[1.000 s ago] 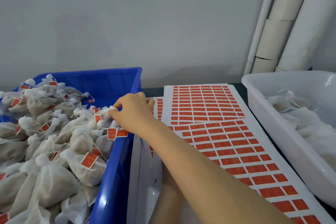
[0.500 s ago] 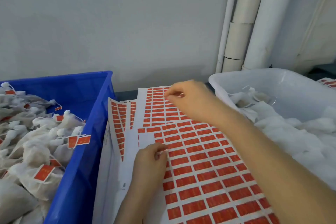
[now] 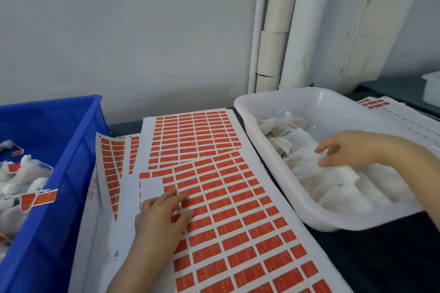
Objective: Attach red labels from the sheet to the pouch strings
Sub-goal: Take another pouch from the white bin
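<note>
Head camera looks forward and down, close above the sheet (image 3: 238, 209).

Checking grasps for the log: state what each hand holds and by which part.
Nothing is held. The left hand presses fingertips on the label sheet; the right hand hovers with loose fingers over the pouches in the white tub, gripping none.
</note>
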A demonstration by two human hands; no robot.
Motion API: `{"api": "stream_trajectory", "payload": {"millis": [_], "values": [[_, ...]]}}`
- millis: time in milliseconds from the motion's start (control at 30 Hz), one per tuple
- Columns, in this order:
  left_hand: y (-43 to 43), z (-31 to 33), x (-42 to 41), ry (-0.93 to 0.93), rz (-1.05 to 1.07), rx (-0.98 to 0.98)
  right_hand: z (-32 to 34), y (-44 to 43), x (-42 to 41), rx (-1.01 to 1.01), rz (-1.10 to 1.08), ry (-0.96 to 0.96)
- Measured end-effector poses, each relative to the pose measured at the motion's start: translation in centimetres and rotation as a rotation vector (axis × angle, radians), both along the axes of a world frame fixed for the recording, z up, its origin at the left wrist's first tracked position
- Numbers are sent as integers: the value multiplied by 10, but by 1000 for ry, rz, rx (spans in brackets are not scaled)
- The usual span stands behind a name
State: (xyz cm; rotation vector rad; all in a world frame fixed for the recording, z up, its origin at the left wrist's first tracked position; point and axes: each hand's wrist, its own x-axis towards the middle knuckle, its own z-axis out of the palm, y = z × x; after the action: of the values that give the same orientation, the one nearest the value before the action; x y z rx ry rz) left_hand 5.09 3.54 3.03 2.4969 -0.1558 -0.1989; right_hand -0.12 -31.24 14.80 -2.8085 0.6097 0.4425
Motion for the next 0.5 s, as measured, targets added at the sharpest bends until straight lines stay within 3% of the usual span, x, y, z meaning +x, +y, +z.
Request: {"api": "stream_trajectory", "payload": {"millis": [100,233,367,500], "values": [[1,-3,2,-15,-13,23,-12,-1,-15,133,-67,-148],[0,-5,3,-32,-21,49,-20,0,-35,20,-124,-411],[0,-6,4,-37,-21,44,-20,7,-53,109,-123,-272],[1,-6,3,-32,-20,44,-22,10,-56,146,-112,-353]]}}
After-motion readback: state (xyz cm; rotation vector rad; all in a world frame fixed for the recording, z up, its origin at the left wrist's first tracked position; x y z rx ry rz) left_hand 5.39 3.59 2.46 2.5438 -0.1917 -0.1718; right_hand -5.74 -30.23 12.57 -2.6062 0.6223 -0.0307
